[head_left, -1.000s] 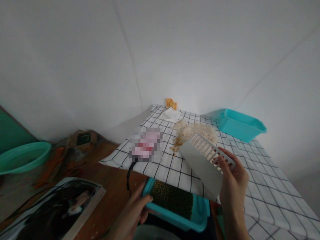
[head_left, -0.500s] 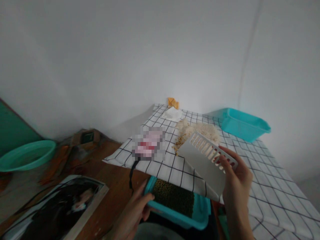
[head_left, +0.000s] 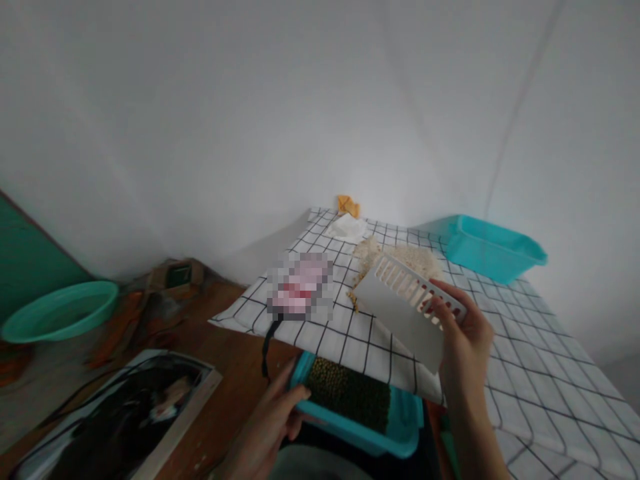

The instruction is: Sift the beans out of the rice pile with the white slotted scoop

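My left hand point(head_left: 273, 420) grips the near left corner of a turquoise tray point(head_left: 400, 433) filled with small green beans point(head_left: 350, 393), held below the table's edge. My right hand point(head_left: 463, 340) is closed on a white slotted plastic scraper point(head_left: 403, 310), held tilted above the checked tablecloth point(head_left: 525, 373) and over the tray. Behind the scraper a heap of pale grains point(head_left: 410, 259) with some yellow ones lies on the cloth.
An empty turquoise tray point(head_left: 493, 248) stands at the back right. A white cloth point(head_left: 345, 228) and an orange scrap point(head_left: 349, 205) lie by the wall. A pixelated pink item point(head_left: 300, 285), a green basin point(head_left: 60, 310) and a dark picture point(head_left: 120, 413) are to the left.
The scraper in my right hand has risen slightly and shifted a little left. My left hand keeps its hold on the bean tray; the view has panned slightly.
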The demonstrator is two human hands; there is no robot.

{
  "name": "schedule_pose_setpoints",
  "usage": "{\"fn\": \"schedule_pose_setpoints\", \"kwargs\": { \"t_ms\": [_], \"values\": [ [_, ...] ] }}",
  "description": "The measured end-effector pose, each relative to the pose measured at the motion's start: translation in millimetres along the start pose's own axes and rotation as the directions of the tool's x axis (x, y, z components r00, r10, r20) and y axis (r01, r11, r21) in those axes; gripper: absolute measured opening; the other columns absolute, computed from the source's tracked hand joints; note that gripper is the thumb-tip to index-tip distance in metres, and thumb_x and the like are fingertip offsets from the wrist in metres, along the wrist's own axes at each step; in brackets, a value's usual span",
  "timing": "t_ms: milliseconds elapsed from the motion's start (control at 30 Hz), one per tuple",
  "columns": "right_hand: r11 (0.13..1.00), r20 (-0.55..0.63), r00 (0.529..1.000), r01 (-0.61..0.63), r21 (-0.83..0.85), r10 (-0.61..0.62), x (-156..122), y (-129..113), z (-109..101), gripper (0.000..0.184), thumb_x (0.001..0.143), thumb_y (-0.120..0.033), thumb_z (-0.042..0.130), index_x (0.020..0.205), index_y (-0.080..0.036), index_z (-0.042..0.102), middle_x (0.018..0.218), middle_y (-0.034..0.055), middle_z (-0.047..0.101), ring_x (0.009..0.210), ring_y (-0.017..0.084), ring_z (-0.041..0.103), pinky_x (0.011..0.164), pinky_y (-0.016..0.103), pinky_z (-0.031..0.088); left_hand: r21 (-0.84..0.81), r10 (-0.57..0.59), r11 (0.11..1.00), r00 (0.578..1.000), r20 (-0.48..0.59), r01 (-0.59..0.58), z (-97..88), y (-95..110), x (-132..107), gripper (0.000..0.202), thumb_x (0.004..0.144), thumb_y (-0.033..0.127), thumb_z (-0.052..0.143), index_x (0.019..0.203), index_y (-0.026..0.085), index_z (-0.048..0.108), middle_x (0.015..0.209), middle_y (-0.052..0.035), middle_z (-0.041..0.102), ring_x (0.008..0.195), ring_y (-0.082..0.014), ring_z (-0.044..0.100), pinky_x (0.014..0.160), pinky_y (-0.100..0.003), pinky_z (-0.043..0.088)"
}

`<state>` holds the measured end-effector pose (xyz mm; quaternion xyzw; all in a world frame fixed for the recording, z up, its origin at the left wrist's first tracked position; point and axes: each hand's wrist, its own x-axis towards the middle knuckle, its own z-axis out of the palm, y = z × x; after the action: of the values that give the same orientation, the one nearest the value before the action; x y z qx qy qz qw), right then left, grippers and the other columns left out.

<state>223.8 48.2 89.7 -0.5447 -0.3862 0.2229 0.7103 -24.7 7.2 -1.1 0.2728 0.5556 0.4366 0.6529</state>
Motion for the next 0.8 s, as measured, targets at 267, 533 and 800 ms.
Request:
{"fn": "schedule_pose_setpoints", "kwargs": {
  "t_ms": [267, 533, 800],
  "values": [
    [0.993, 0.090, 0.993, 0.086, -0.079, -0.079, 13, -6, 22, 0.031, 0.078, -0.041, 0.074, 0.102, -0.022, 0.078, 0.087, 0.0049, 0.078, 0.067, 0.019, 0.066, 0.061, 0.030, 0.046, -0.013, 0.006, 1.000, 1.000, 0.001, -0.006, -0.2, 7, -5, 0.068, 0.062, 0.029, 0.071, 0.128, 0.014, 0.060, 0.058, 0.0065, 0.057, 0.048, -0.0108, 0.052, 0.041, -0.021, 0.023],
    [0.993, 0.086, 0.994, 0.078, -0.094, -0.070, 18, 3, 22, 0.035, 0.077, -0.043, 0.074, 0.105, -0.023, 0.078, 0.081, 0.0034, 0.076, 0.064, 0.019, 0.063, 0.056, 0.029, 0.043, -0.022, -0.001, 1.000, 1.000, -0.023, 0.001, -2.2, 6, -3, 0.077, 0.062, 0.029, 0.072, 0.136, 0.014, 0.057, 0.061, 0.0070, 0.058, 0.049, -0.0106, 0.054, 0.040, -0.020, 0.024],
    [0.992, 0.121, 0.990, 0.079, -0.097, -0.067, 18, 2, 21, 0.034, 0.077, -0.043, 0.075, 0.105, -0.023, 0.078, 0.085, 0.0033, 0.077, 0.062, 0.018, 0.062, 0.054, 0.028, 0.042, -0.008, 0.007, 1.000, 1.000, -0.004, -0.007, -3.8, 1, 2, 0.076, 0.063, 0.028, 0.070, 0.137, 0.015, 0.059, 0.058, 0.0080, 0.055, 0.044, -0.0084, 0.048, 0.039, -0.020, 0.022]
  ]
}}
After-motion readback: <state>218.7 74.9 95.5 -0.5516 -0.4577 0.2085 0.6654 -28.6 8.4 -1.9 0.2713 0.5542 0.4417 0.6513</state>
